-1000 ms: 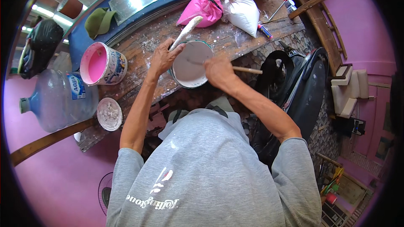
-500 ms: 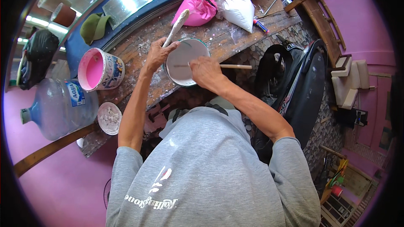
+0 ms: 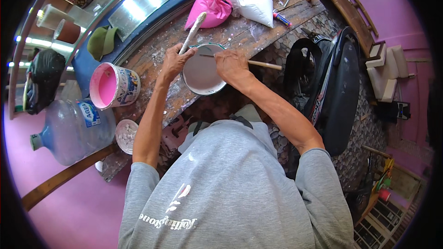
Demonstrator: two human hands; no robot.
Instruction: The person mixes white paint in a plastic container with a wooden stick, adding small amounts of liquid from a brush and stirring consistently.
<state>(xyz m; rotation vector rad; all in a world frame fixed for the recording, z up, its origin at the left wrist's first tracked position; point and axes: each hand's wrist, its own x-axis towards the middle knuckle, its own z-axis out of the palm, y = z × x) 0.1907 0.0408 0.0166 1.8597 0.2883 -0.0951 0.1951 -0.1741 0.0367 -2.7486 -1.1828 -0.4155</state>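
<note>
On the paint-spattered wooden workbench [image 3: 152,62], seen from the head camera, the round bowl of pale grey paste [image 3: 201,73] sits at centre. The left hand [image 3: 174,61] grips its rim at nine o'clock, fingers curled. The right hand [image 3: 232,64] is closed around a thin wooden stick [image 3: 264,64] whose tip lies across the bowl toward twelve o'clock. Compared with a second ago, the stick has swung from the bowl's lower half to its upper edge, suggesting ongoing stirring. A pink paint bucket [image 3: 113,86] stands at nine o'clock, unmoved.
</note>
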